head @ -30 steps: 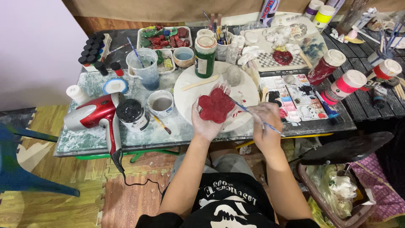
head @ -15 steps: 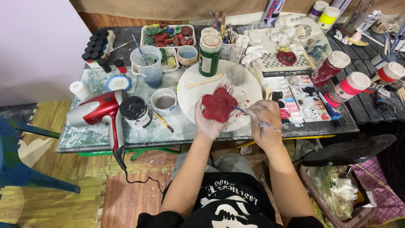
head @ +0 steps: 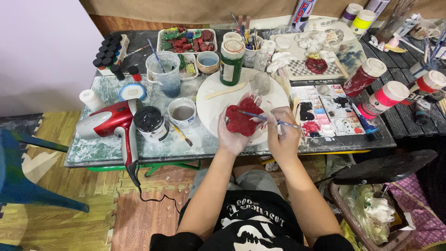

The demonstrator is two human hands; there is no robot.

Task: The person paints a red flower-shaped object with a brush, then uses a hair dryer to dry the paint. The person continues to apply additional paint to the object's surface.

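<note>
One red clay piece (head: 242, 120) cupped in left hand (head: 233, 132) fingers, one thin brush (head: 265, 117) pinched by right hand (head: 283, 135) fingers, one white round board (head: 211, 109), one red hairdryer (head: 109, 122) on worktop (head: 107, 148)

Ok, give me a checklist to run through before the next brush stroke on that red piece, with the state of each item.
1. Red piece supported: it lies in the left hand, above the white round board. Ok.
2. Brush gripped: the right hand pinches the handle, tip over the red piece. Ok.
3. Paint on the bristles: too small to see. Cannot tell.
4. Paint within reach: the palette tray sits just right of the right hand, with red in one well. Ok.
5. Rinse water near: the clear cup stands left of the board, liquid in it. Ok.
6. Hair dryer clear of the hands: lies at the table's left. Ok.
</note>
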